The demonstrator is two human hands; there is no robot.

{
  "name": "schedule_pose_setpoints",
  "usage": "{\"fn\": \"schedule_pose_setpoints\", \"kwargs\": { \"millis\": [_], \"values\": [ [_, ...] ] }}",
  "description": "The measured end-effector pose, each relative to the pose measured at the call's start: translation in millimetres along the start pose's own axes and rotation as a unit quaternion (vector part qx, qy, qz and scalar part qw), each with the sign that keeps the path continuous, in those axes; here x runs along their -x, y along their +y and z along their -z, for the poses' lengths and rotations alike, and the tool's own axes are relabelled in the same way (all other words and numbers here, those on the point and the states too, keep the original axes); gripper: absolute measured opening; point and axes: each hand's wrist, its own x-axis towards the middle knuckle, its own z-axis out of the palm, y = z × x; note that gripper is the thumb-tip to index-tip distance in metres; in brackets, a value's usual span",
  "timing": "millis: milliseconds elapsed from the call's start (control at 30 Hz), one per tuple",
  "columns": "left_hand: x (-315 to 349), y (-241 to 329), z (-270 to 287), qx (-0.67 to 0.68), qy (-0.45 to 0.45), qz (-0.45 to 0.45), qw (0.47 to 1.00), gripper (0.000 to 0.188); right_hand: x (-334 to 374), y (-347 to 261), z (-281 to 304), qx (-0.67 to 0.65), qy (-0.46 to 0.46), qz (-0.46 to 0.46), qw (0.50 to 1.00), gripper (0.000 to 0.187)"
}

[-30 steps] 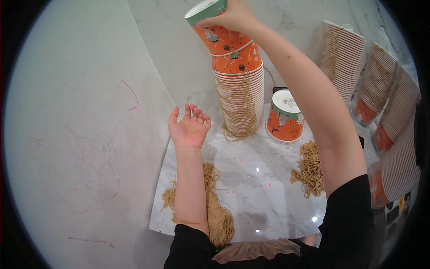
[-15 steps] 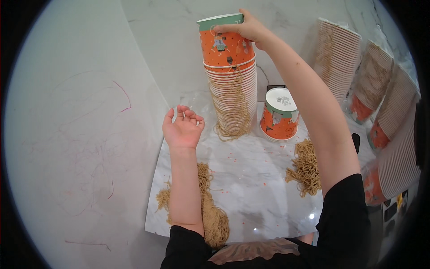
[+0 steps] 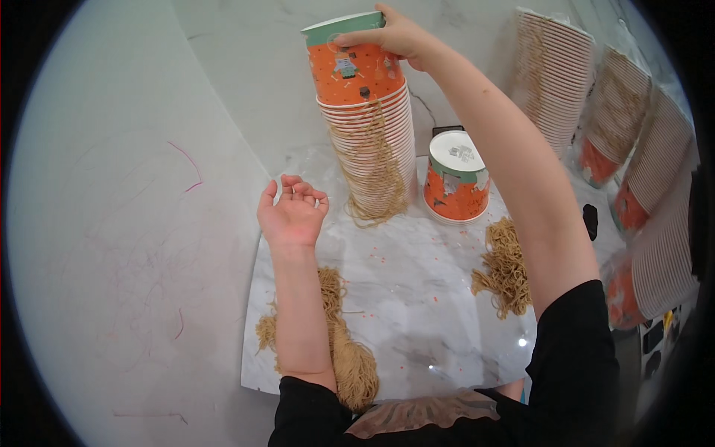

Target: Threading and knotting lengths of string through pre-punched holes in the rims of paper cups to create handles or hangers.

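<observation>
A tall stack of paper cups (image 3: 410,149) stands upside down at the far middle of the marbled table (image 3: 424,335). My right hand (image 3: 398,37) grips the orange and green cup (image 3: 335,71) on top, thumb on its near side, other fingers behind, partly hidden. Loose tan string (image 3: 376,153) hangs down the stack's front. My left hand (image 3: 293,221) is held palm up left of the stack, empty, fingers slightly curled and apart. Under my left forearm lies a bundle of tan string (image 3: 351,365). Right of the tall stack sits a shorter upturned orange cup stack (image 3: 458,195).
Another heap of tan string (image 3: 506,272) lies by my right arm. Several plastic-wrapped cup stacks (image 3: 555,74) lean along the right side. A small black object (image 3: 590,221) is near them. A pale wall (image 3: 112,261) with scribbles borders the left; orange specks dot the table.
The whole view has shifted a little, so things sit slightly higher and further left. My right hand keeps its grip on the top cup; the left stays palm up.
</observation>
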Motion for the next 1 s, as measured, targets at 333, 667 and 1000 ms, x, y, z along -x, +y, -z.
{"fn": "schedule_pose_setpoints", "kwargs": {
  "millis": [333,667,1000],
  "values": [
    [-2.0,-2.1,2.3,-0.011,-0.013,0.005,1.000,0.018,25.6,-16.6,10.8,0.033,-0.087,-0.025,0.995,0.117],
    [2.2,-7.1,0.2,-0.008,0.003,-0.006,1.000,0.014,176.7,83.0,42.7,0.360,0.039,0.042,0.931,0.044],
    [-28.8,-95.3,43.4,-0.140,0.011,0.123,0.982,0.010,212.1,118.6,47.0,0.374,0.037,-0.015,0.927,0.025]
  ]
}}
